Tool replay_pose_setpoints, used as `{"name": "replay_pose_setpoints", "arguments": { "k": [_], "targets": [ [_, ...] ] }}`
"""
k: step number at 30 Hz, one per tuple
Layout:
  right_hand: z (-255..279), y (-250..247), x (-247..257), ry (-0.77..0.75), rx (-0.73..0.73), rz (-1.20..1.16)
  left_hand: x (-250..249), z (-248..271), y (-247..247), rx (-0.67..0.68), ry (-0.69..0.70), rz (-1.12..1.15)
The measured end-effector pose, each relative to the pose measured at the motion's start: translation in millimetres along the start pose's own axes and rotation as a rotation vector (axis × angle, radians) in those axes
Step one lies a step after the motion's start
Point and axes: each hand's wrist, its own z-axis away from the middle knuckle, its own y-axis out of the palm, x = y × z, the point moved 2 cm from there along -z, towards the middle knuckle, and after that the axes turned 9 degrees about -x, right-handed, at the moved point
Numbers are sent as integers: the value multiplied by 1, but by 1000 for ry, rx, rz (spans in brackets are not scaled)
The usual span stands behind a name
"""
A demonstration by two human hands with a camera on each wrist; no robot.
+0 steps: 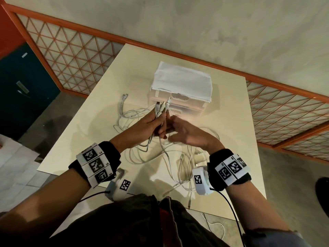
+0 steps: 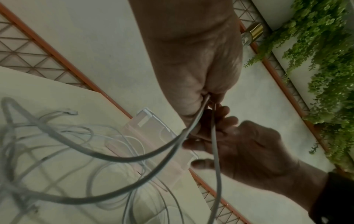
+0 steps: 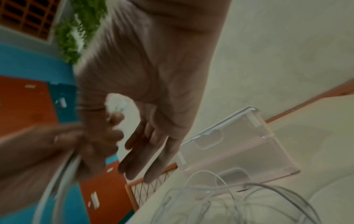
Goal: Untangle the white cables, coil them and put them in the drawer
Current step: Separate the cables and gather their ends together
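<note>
Several tangled white cables [image 1: 160, 154] sprawl over the cream table [image 1: 85, 139]. My left hand [image 1: 157, 122] grips a bunch of cable ends, and their connectors [image 1: 162, 106] stick up above the fist. Close beside it, my right hand [image 1: 170, 120] pinches one of those ends between thumb and forefinger, while its other fingers [image 3: 145, 151] stay straight. In the left wrist view the cables [image 2: 206, 121] hang down out of my left hand [image 2: 208, 94] in loops. The clear plastic drawer unit [image 1: 185, 106] stands just behind the hands, drawers closed, with a white cloth [image 1: 181, 81] on top.
One cable end [image 1: 189, 204] hangs over the table's near edge, and more cable [image 1: 213, 225] lies on the floor. A small white adapter [image 1: 199, 155] sits by my right wrist. An orange lattice railing [image 1: 74, 56] runs behind the table. A dark blue cabinet [image 1: 23, 86] stands at the left.
</note>
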Motion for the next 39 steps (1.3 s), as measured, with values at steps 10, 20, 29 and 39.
{"name": "replay_pose_setpoints", "arguments": {
  "k": [10, 20, 29, 39],
  "targets": [
    [-14, 40, 3, 161, 28, 145, -26, -1, 10, 9, 81, 95],
    [-10, 10, -35, -59, -103, 679, -33, 8, -14, -142, 273, -482],
    [-4, -9, -1, -280, -229, 630, 6, -4, -36, -40, 256, -1046],
    [-1, -16, -27, -17, -106, 467, -40, 2, -50, -459, 598, -901]
  ]
}}
